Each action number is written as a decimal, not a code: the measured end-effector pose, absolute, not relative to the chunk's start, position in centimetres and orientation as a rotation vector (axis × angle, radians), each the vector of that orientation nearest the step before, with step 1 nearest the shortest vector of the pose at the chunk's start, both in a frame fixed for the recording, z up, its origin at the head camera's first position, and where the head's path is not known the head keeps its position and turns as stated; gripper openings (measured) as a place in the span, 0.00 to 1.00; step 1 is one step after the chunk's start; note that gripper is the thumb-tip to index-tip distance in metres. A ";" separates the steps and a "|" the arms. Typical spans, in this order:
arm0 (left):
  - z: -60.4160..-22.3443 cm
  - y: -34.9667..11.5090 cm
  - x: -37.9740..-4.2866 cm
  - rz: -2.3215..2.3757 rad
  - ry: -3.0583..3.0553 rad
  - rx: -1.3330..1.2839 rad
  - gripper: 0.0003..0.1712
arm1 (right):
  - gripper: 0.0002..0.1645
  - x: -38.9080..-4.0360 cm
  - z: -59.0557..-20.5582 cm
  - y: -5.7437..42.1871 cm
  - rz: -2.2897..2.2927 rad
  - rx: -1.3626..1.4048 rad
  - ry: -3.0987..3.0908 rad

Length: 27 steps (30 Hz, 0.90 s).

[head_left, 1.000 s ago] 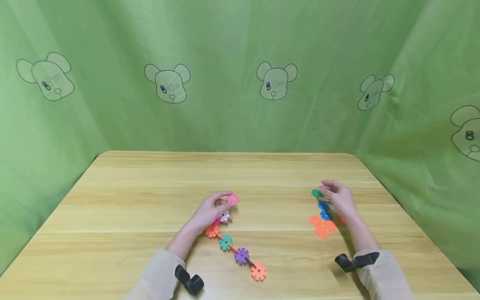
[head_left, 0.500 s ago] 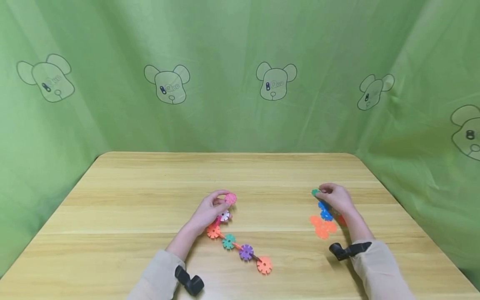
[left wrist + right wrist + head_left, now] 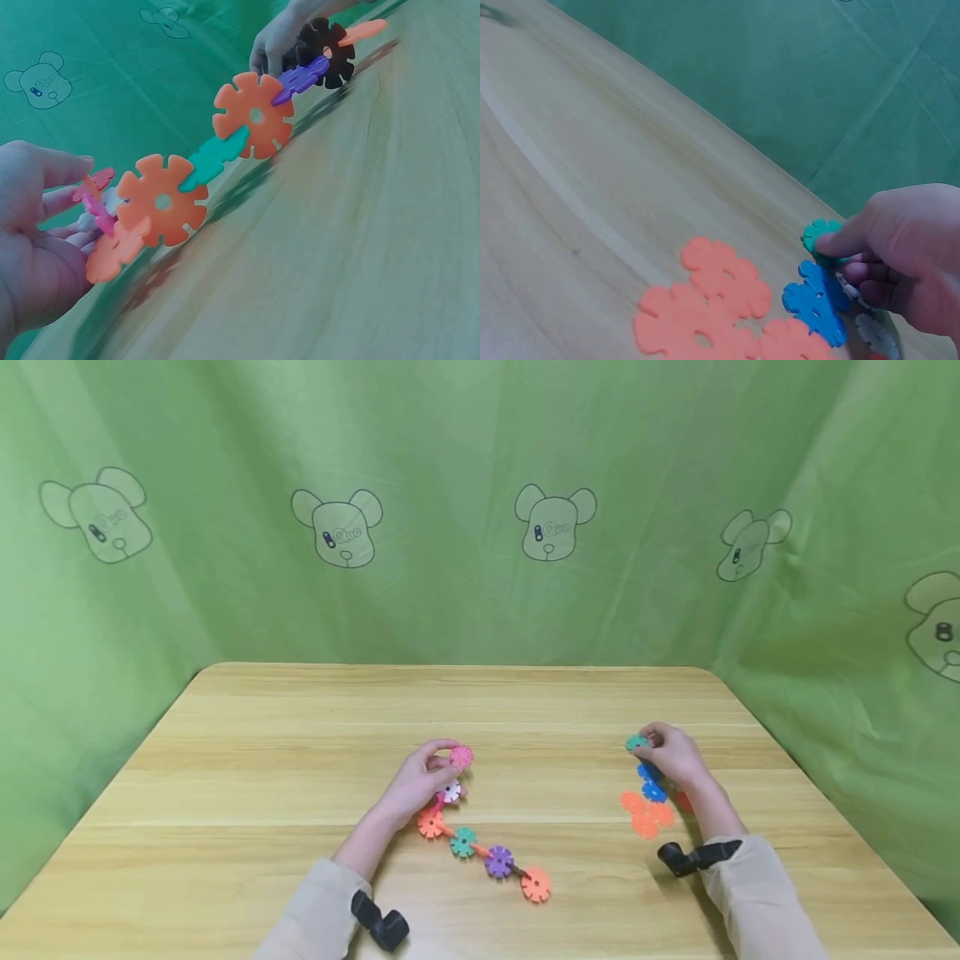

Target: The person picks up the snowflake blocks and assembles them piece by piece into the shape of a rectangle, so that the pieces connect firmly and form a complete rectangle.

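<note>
My left hand (image 3: 415, 783) pinches a pink snowflake disc (image 3: 461, 757) at one end of a chain of slotted plastic discs. White (image 3: 450, 791), orange (image 3: 431, 822), green (image 3: 463, 842) and purple (image 3: 498, 862) discs follow along it, with an orange disc (image 3: 536, 885) at the free end. In the left wrist view, the chain, with its dark disc (image 3: 325, 52), stretches away from my palm. My right hand (image 3: 675, 757) pinches a green disc (image 3: 637, 742) between thumb and fingers at the table's right. Blue discs (image 3: 814, 304) lie just below those fingers.
Flat orange discs (image 3: 647, 818) overlap in front of the blue ones. A red disc (image 3: 684, 801) and a white disc (image 3: 877, 336) lie partly behind the right wrist. Green cloth (image 3: 465, 593) with printed bear heads surrounds the wooden table (image 3: 300, 710).
The right hand has shifted slightly left and taken hold of the green disc, now tilted up. The chain's free end has swung right and away from the body; the left hand stays nearly in place.
</note>
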<state>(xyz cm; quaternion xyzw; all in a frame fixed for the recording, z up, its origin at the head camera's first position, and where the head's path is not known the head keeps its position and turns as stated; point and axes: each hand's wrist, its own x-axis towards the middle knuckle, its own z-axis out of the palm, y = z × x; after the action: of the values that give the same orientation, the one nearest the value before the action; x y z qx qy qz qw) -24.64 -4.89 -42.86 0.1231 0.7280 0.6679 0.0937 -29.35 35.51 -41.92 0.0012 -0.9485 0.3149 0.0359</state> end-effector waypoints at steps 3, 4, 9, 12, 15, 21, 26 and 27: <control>-42.8 -4.8 -24.7 2.010 2.118 0.367 0.25 | 0.16 -29.2 -42.0 35.6 0.956 0.014 -2.880; -42.8 -4.8 -24.7 2.020 2.107 0.367 0.25 | 0.16 -29.2 -42.0 35.7 0.953 0.013 -2.873; -42.8 -4.7 -24.7 2.062 2.089 0.330 0.25 | 0.14 -28.8 -41.5 35.0 0.946 0.017 -2.836; -42.9 -4.6 -24.7 2.095 2.077 0.299 0.25 | 0.14 -28.6 -41.0 33.9 0.939 0.035 -2.809; -42.9 -4.6 -24.7 2.130 2.055 0.260 0.25 | 0.13 -28.4 -40.5 32.6 0.967 0.073 -2.778; -43.0 -4.6 -24.8 2.167 2.027 0.226 0.26 | 0.12 -28.1 -39.8 29.5 1.136 0.166 -2.716; -42.9 -4.5 -24.8 2.163 2.022 0.213 0.27 | 0.12 -27.8 -39.5 27.0 1.304 0.229 -2.677; -42.9 -4.5 -24.7 2.158 2.026 0.213 0.27 | 0.12 -27.8 -39.4 26.4 1.339 0.244 -2.669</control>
<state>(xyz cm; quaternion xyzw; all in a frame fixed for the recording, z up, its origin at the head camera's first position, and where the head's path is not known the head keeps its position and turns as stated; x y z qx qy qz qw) -24.75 -4.48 -42.86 0.0715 0.6801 0.7245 0.0866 -27.78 26.45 -39.41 0.0811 -0.8884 0.4459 0.0729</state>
